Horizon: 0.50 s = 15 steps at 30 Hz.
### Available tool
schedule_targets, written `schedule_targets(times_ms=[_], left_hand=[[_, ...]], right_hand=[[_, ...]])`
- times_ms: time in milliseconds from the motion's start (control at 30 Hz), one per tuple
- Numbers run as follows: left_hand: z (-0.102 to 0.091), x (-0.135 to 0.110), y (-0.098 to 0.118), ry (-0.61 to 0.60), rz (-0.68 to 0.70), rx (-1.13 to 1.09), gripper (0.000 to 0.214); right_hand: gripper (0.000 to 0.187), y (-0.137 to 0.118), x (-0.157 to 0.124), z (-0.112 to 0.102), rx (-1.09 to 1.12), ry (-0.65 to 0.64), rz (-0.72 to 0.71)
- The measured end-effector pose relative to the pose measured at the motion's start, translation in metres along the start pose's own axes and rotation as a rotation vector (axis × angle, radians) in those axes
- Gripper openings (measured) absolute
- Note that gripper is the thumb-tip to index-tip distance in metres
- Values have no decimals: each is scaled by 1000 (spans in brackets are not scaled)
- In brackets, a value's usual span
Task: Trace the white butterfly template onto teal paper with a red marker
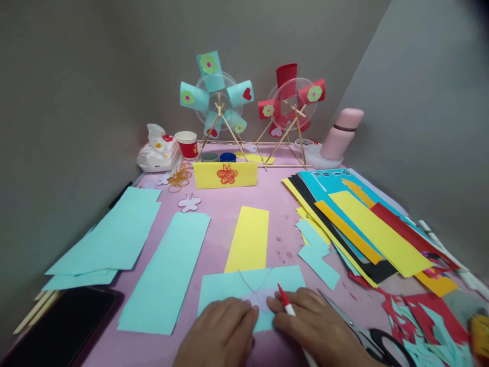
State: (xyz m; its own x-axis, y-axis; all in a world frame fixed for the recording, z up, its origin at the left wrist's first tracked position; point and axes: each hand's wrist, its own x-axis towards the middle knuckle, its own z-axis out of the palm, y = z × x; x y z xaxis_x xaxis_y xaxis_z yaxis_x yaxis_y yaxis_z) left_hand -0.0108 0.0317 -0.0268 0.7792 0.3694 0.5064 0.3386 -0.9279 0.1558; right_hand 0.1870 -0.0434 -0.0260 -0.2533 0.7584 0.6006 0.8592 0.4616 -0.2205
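A sheet of light blue paper lies in front of me. On it is a pale lilac paper cut-out, partly covered by my fingers, with a thin curved line drawn above it. The fingers of my left hand are bent and close together, pressing the cut-out's left side. My right hand grips a red marker, its red tip up and pointing away, while its fingertips touch the cut-out's right side. Scissors with black handles lie beside my right hand.
Light blue strips lie left, near a dark phone. A yellow strip is ahead. Coloured sheets and paper scraps lie right. Behind a folded yellow card stand a blue paper wheel and a red one.
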Motion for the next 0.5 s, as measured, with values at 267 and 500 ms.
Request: schedule_targets(times_ms=[267, 500], left_hand=[[-25, 14, -11, -108, -347, -374, 20], [-14, 18, -4, -114, -203, -95, 24]], right_hand=[[38, -4, 5, -9, 67, -84, 15], [40, -5, 4, -6, 61, -92, 26]])
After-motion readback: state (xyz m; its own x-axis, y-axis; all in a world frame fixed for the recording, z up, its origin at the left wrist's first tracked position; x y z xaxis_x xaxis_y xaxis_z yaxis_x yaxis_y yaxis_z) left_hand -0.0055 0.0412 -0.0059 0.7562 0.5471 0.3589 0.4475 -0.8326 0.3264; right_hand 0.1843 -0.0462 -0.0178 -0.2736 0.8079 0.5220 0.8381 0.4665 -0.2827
